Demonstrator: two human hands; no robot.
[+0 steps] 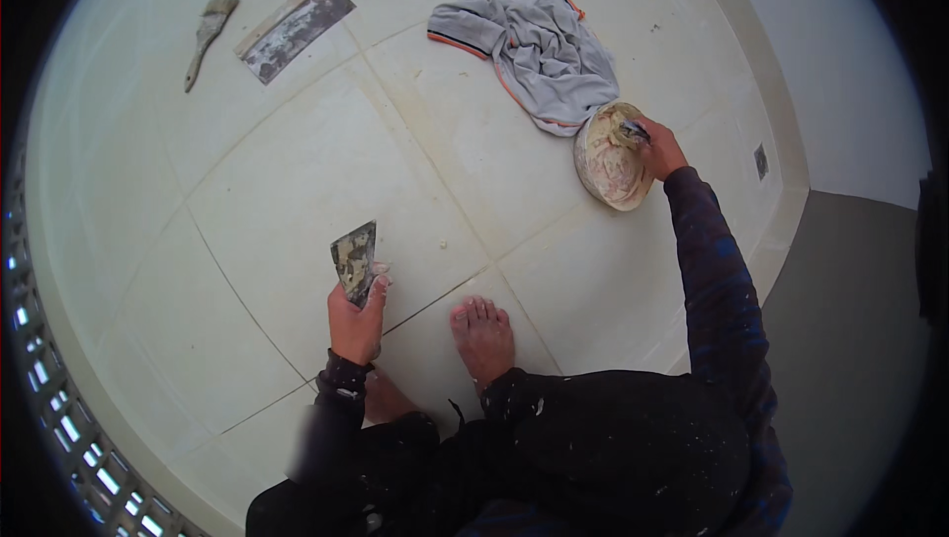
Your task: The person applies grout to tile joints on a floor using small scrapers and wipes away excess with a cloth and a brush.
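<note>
My left hand (357, 327) grips a putty knife (354, 253) over the floor tiles. Its broad metal blade points away from me and is caked with dark and cream patches. At the right, my right hand (661, 149) reaches into a round bowl (587, 176) smeared with pale paste (604, 152). The fingers are closed around a small dark tool (630, 130) coated in paste at the bowl's far side. It looks like a scraper, but its full shape is hidden by the hand and paste.
A crumpled grey cloth with orange edging (549, 53) touches the bowl's far side. Far left lie a flat brush (211, 38) and a wide filling blade (297, 29). A wall (840, 63) bounds the right. Perforated blocks (59, 409) line the left edge. My bare foot (482, 339) stands on the tiles.
</note>
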